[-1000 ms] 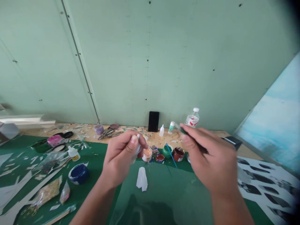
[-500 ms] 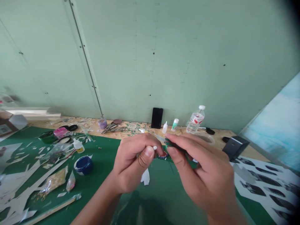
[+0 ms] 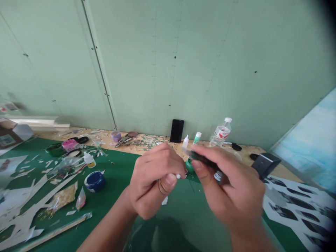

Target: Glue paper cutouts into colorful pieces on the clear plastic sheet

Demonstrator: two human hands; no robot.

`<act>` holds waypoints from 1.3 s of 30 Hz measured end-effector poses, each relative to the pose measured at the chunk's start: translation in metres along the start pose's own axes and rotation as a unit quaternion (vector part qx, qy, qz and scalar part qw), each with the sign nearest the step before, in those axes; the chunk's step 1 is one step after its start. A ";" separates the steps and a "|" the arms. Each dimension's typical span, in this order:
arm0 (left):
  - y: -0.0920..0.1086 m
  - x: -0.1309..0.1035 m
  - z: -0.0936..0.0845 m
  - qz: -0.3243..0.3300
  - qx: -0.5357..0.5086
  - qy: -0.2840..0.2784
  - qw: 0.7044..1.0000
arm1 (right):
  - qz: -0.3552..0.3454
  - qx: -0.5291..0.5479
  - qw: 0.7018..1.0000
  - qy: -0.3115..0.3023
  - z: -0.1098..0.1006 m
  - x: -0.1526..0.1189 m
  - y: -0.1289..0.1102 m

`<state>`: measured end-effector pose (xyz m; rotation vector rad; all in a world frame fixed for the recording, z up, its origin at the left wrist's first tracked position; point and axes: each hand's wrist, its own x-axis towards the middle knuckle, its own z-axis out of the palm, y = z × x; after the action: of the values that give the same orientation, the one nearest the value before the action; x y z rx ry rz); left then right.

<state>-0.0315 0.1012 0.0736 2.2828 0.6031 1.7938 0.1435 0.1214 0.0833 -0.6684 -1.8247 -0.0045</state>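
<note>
My left hand (image 3: 157, 180) is closed around a small white stick, whose white tip (image 3: 178, 176) pokes out beside the thumb. To its right, my right hand (image 3: 229, 185) pinches a dark-handled tool (image 3: 206, 160) between thumb and fingers; a blurred, pale blade-like end points toward my left hand. The two hands are apart. Behind them, partly hidden, are a green pot (image 3: 189, 165) and a small scrap of white paper (image 3: 165, 201) on the green mat (image 3: 118, 210).
A blue paint pot (image 3: 95, 181), a glue bottle (image 3: 89, 160) and paper scraps lie left. Along the wall stand a phone (image 3: 176, 131), a glue stick (image 3: 196, 138) and a water bottle (image 3: 222, 133). A black box (image 3: 266, 166) and printed sheets (image 3: 299, 203) are right.
My left hand has turned and moved slightly right. My right hand has shifted a little right, away from it, showing more of the dark tool and the green pot behind.
</note>
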 end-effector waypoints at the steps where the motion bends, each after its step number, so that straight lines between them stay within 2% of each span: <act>1: 0.000 0.000 0.000 0.002 -0.001 -0.002 1.000 | 0.014 -0.005 1.000 0.015 0.003 0.000 0.005; 3: 0.001 -0.001 -0.001 0.006 0.000 -0.001 1.000 | 0.043 -0.019 0.998 0.031 0.011 0.001 0.017; 5: 0.002 -0.002 -0.001 0.012 0.001 0.007 1.000 | 0.070 -0.038 0.997 0.000 0.019 0.001 0.030; 7: 0.003 -0.002 -0.001 0.018 0.000 0.016 1.000 | 0.101 -0.060 0.990 -0.084 0.027 0.000 0.041; 9: 0.002 -0.003 -0.002 0.023 -0.001 0.021 1.000 | 0.132 -0.078 0.971 -0.184 0.034 -0.002 0.052; 11: -0.001 -0.003 -0.004 0.014 -0.008 0.040 0.999 | 0.154 -0.087 0.951 -0.252 0.041 -0.006 0.062; 14: -0.008 0.001 -0.008 -0.036 -0.037 0.149 0.988 | 0.161 -0.119 0.928 -0.314 0.051 -0.014 0.077; 17: -0.014 0.006 -0.013 -0.105 -0.078 0.274 0.953 | 0.143 -0.142 0.885 -0.419 0.064 -0.025 0.087; 20: -0.019 0.011 -0.019 -0.193 -0.110 0.337 0.915 | 0.130 -0.172 0.838 -0.501 0.082 -0.037 0.091; 22: -0.023 0.011 -0.023 -0.226 -0.119 0.344 0.904 | 0.129 -0.199 0.819 -0.522 0.094 -0.044 0.092; 25: -0.029 0.009 -0.028 -0.225 -0.092 0.319 0.916 | 0.129 -0.213 0.809 -0.533 0.106 -0.051 0.090; 27: -0.031 0.009 -0.030 -0.225 -0.088 0.321 0.916 | 0.131 -0.223 0.803 -0.538 0.109 -0.052 0.087; 31: -0.028 0.013 -0.030 -0.239 -0.146 0.363 0.889 | 0.146 -0.244 0.790 -0.543 0.110 -0.052 0.083; 34: -0.021 0.017 -0.027 -0.228 -0.163 0.361 0.890 | 0.166 -0.252 0.782 -0.545 0.113 -0.055 0.084; 37: -0.016 0.019 -0.025 -0.234 -0.168 0.365 0.886 | 0.177 -0.250 0.780 -0.546 0.112 -0.056 0.084; 39: -0.015 0.019 -0.024 -0.258 -0.185 0.348 0.882 | 0.177 -0.239 0.796 -0.527 0.106 -0.051 0.081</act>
<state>-0.0539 0.1202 0.0910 1.0543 0.7831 2.1544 0.0967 0.2012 -0.0258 -1.5958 -2.7605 0.2004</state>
